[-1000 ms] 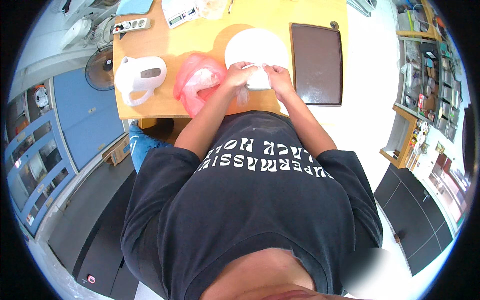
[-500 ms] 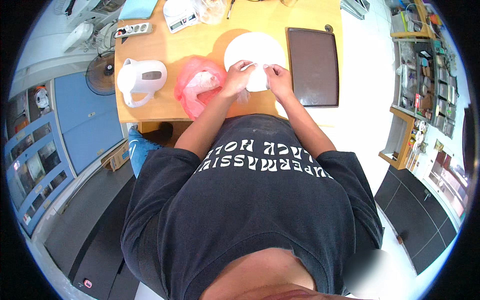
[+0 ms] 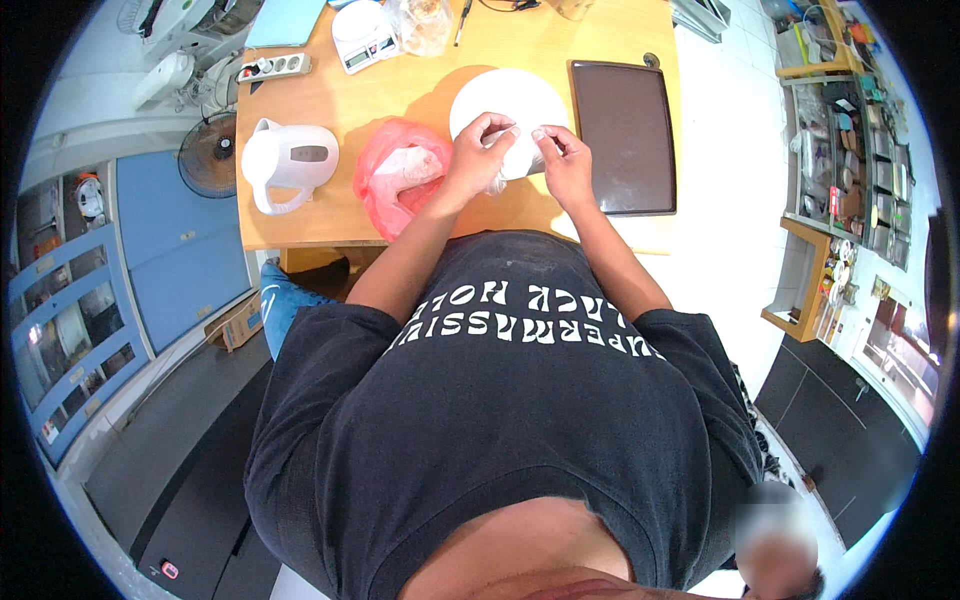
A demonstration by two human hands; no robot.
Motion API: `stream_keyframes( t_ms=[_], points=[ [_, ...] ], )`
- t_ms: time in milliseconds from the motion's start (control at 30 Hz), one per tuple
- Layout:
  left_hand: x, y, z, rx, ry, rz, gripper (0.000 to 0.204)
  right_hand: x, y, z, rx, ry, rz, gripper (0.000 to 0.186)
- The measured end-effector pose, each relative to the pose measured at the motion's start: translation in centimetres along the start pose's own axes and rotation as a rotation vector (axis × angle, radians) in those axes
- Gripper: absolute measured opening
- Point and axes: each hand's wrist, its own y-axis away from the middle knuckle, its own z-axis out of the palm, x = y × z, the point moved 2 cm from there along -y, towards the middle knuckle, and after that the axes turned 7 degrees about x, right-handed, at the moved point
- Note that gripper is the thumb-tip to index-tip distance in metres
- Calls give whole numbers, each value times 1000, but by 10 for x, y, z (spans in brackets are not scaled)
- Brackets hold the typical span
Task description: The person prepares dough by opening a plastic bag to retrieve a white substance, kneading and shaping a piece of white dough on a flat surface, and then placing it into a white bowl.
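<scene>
My left hand [image 3: 480,150] and my right hand [image 3: 562,160] pinch a white plastic bag [image 3: 520,156] over a white round plate or board [image 3: 510,90], their fingertips a short way apart. A clear, crumpled bit of plastic hangs below my left hand. Just left of that hand lies an open pink plastic bag [image 3: 378,172] with something white inside. To the right of my right hand is a dark brown rectangular tray [image 3: 621,130].
On the wooden table [image 3: 350,95] stand a white kettle [image 3: 289,162], scale [image 3: 360,35], power strip [image 3: 272,67], clear bag [image 3: 418,22] and pen [image 3: 462,20]. A fan [image 3: 207,155] stands left, shelves [image 3: 835,160] right. Another person's blurred head [image 3: 775,545] is at lower right.
Both hands keep their grip, with fingertips shifted slightly and my right hand a little further right. The view has shifted a little, and more of the other person shows at lower right.
</scene>
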Motion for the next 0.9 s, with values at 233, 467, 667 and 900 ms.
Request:
stream_keyframes(
  t_ms=[233,467,667,900],
  points=[
    [27,18,-7,8,122,-125,21,-36,23,-17,-19,199,-343,11],
    [54,35,-10,-43,-153,-134,31,-41,35,-42,-73,264,-456,10],
    [68,51,4,-156,-258,-232,27,-35,40,-65,-142,275,-503,11],
    [64,68,24,-202,-328,-258,26,-31,45,-88,-217,293,-572,14]
  ],
)
